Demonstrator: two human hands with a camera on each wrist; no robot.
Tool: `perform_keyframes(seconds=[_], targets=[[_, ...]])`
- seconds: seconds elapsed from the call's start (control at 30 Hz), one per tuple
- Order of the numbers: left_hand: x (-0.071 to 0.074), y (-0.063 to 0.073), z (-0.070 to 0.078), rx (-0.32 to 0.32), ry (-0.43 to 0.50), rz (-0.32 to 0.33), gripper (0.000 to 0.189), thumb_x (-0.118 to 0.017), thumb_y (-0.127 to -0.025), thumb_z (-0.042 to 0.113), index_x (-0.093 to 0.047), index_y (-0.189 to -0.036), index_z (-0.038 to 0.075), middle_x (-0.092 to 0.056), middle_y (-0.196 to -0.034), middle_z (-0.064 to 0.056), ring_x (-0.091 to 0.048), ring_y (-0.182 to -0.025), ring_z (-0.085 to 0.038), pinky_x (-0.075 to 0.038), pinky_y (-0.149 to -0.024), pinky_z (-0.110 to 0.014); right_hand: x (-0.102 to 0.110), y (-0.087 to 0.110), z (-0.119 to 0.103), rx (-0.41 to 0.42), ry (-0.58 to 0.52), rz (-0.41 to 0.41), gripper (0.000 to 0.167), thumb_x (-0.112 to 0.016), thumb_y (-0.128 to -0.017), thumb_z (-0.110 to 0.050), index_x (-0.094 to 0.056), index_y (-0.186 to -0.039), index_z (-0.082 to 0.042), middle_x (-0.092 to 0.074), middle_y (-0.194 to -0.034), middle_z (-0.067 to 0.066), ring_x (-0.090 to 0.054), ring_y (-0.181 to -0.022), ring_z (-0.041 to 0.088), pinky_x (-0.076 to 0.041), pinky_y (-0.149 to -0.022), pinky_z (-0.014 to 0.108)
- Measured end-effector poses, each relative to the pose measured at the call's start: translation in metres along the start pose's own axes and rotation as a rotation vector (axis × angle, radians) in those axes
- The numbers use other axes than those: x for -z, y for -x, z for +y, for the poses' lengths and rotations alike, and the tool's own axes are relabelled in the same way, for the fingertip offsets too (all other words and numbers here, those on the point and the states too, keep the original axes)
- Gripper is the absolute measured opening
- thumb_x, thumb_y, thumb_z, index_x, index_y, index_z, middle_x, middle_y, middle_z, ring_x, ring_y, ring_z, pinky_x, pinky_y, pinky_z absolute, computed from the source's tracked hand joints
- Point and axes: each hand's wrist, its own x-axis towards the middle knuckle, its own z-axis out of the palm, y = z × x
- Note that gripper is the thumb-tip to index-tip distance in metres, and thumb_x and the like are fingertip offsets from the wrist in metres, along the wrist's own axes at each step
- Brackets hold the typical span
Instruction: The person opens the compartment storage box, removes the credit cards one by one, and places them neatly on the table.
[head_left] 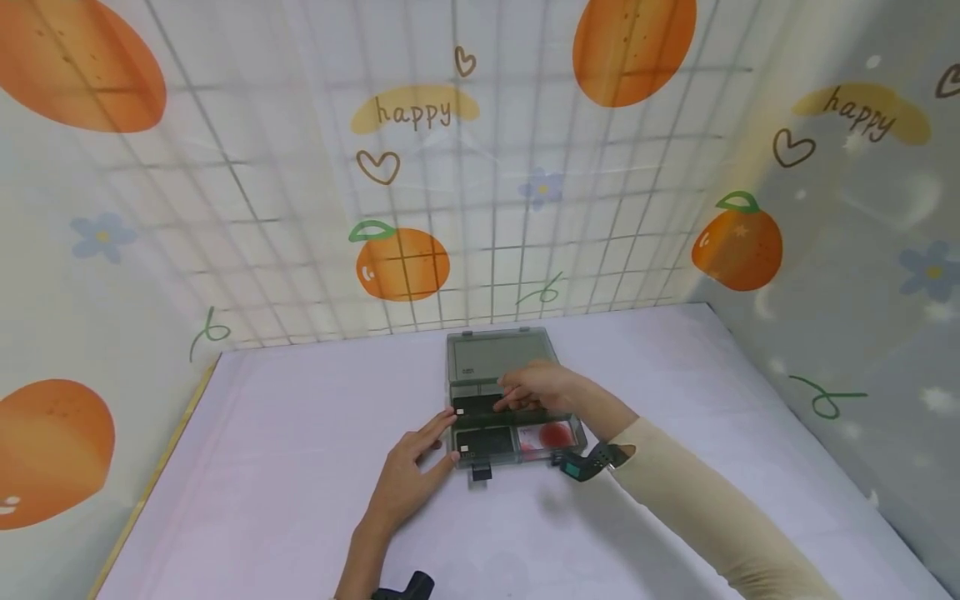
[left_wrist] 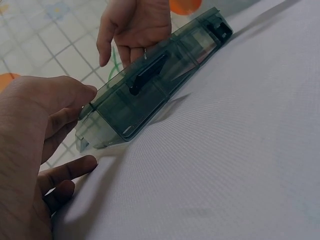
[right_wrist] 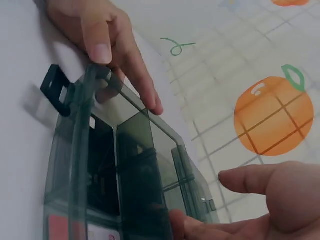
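Note:
A translucent dark green plastic case (head_left: 498,354) lies on the table with its lid folded back, away from me. Its compartments hold a black flat piece (head_left: 486,442) at front left, another black piece (head_left: 476,406) behind it, and a red-and-white card (head_left: 546,436) at front right. My left hand (head_left: 408,471) touches the case's left side, thumb at the front corner and forefinger along the rim. Over the rear compartments is my right hand (head_left: 543,387), fingertips reaching down into the case. In the right wrist view, its thumb (right_wrist: 247,179) stands apart from the fingers.
A dark latch (head_left: 482,472) sticks out from the case's front edge, with a second one at the front right. The white tabletop (head_left: 285,467) surrounds the case. Behind it hangs a cloth printed with oranges (head_left: 402,264) over a wire grid.

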Motion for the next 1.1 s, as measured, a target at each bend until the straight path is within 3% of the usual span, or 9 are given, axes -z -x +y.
perform_keyframes(seconds=[0.23, 0.5, 0.67, 0.93, 1.1], targets=[[0.001, 0.0, 0.001, -0.016, -0.014, 0.005, 0.055, -0.068, -0.095, 0.041, -0.053, -0.147, 0.029, -0.045, -0.151, 0.02, -0.059, -0.102, -0.011, -0.046, -0.082, -0.037, -0.001, 0.005, -0.003, 0.033, 0.146, 0.069, 0.043, -0.057, -0.101, -0.027, -0.063, -0.125, 0.008, -0.072, -0.11, 0.019, -0.069, -0.086, 0.024, -0.045, -0.065, 0.028], [0.001, -0.001, 0.0, -0.015, -0.012, 0.005, 0.055, -0.068, -0.095, 0.039, -0.053, -0.147, 0.029, -0.045, -0.15, 0.021, -0.059, -0.103, -0.012, -0.046, -0.085, -0.042, 0.005, 0.004, 0.001, 0.023, 0.022, 0.018, 0.042, -0.058, -0.1, -0.025, -0.06, -0.117, 0.013, -0.068, -0.118, 0.024, -0.068, -0.089, 0.024, -0.044, -0.067, 0.026], [0.0, 0.0, 0.001, -0.02, -0.007, 0.005, 0.055, -0.068, -0.095, 0.039, -0.053, -0.147, 0.028, -0.045, -0.151, 0.02, -0.06, -0.103, -0.013, -0.046, -0.083, -0.04, 0.007, 0.007, 0.002, 0.018, 0.034, 0.018, 0.041, -0.057, -0.101, -0.026, -0.059, -0.115, 0.012, -0.069, -0.118, 0.023, -0.068, -0.093, 0.027, -0.043, -0.067, 0.026], [0.0, 0.0, -0.002, -0.017, -0.01, 0.011, 0.056, -0.069, -0.094, 0.042, -0.053, -0.147, 0.03, -0.045, -0.151, 0.02, -0.059, -0.102, -0.01, -0.047, -0.084, -0.039, 0.007, 0.003, 0.004, 0.023, -0.04, -0.014, 0.042, -0.055, -0.102, -0.021, -0.058, -0.123, 0.015, -0.067, -0.119, 0.026, -0.066, -0.084, 0.02, -0.04, -0.067, 0.026], [-0.002, 0.0, -0.002, -0.028, -0.003, 0.013, 0.056, -0.069, -0.094, 0.04, -0.053, -0.147, 0.029, -0.045, -0.151, 0.019, -0.059, -0.102, -0.012, -0.046, -0.082, -0.037, 0.006, 0.003, 0.006, 0.033, -0.045, -0.006, 0.041, -0.054, -0.102, -0.021, -0.057, -0.126, 0.012, -0.068, -0.119, 0.024, -0.067, -0.089, 0.023, -0.04, -0.07, 0.028]])
